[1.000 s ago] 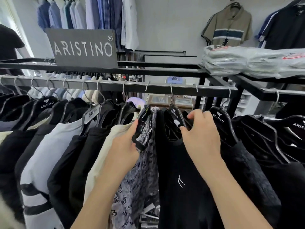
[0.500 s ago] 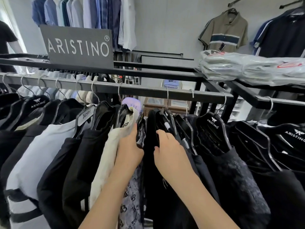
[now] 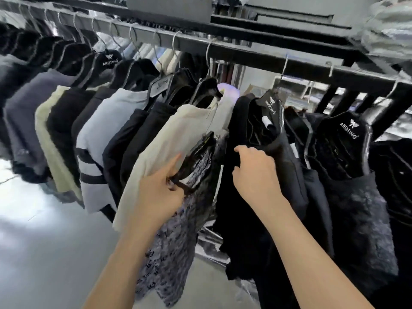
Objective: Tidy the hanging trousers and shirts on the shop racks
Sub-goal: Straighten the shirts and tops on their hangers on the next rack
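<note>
A dark rail (image 3: 245,53) runs across the top with shirts on black hangers. My left hand (image 3: 160,192) grips the black hanger (image 3: 196,157) of a grey patterned shirt (image 3: 178,241), which sits low, well below the rail. A cream shirt (image 3: 176,134) hangs just left of it. My right hand (image 3: 254,172) is closed on the shoulder of a black shirt (image 3: 256,197) to the right. Further black shirts on branded hangers (image 3: 347,130) fill the right side.
Left of the cream shirt hang dark, pale blue striped (image 3: 100,130), beige and navy shirts. A grey sign (image 3: 169,5) stands on the rack top, with bagged folded garments (image 3: 390,34) at the upper right. Shiny pale floor (image 3: 33,241) lies at the lower left.
The view has dropped and swung left. My left hand has come down with the patterned shirt's hanger, now well below the rail. My right hand has shifted right and holds the black shirt aside.
</note>
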{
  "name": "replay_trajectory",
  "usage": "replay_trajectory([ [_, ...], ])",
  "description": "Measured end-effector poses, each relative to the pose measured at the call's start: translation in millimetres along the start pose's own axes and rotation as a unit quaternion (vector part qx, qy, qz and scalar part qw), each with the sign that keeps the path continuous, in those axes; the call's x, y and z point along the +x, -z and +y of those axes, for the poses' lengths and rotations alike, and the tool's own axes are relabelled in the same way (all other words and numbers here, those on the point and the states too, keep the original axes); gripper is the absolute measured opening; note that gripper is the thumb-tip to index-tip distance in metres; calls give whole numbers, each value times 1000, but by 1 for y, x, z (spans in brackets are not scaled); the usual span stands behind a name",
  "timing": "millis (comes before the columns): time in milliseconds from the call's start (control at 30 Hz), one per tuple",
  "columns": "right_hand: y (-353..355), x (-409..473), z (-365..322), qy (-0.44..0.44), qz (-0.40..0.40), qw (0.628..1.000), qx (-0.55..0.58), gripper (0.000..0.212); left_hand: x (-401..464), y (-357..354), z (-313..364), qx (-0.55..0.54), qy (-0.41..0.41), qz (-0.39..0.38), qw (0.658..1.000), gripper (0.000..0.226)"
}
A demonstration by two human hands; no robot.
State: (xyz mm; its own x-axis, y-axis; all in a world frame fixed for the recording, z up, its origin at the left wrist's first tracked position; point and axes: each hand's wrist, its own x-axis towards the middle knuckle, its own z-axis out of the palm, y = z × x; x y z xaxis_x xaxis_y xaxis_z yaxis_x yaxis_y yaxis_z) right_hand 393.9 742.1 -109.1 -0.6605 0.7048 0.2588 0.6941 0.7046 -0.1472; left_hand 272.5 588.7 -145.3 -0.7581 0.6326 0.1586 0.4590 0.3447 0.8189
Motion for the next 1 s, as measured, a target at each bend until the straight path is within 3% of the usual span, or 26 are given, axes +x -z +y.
replay_trajectory([
  [133,-14,-20,-2,85,-21,976,199,50,-54,21,-6,10,34,28,999,63],
  [333,-20,-59,-10,219,-66,939,256,63,-144,46,-2,38,74,44,996,65],
  [433,-21,-76,-15,278,-88,913,287,49,-187,65,0,66,99,47,992,68],
  [567,-24,-106,-26,351,-173,869,302,19,-230,95,-4,107,164,38,980,59],
  [833,-32,-167,-57,385,-273,814,339,29,-297,114,-17,175,195,101,960,56],
  [1000,-33,-201,-71,369,-292,798,376,27,-316,97,-37,203,172,235,935,46],
])
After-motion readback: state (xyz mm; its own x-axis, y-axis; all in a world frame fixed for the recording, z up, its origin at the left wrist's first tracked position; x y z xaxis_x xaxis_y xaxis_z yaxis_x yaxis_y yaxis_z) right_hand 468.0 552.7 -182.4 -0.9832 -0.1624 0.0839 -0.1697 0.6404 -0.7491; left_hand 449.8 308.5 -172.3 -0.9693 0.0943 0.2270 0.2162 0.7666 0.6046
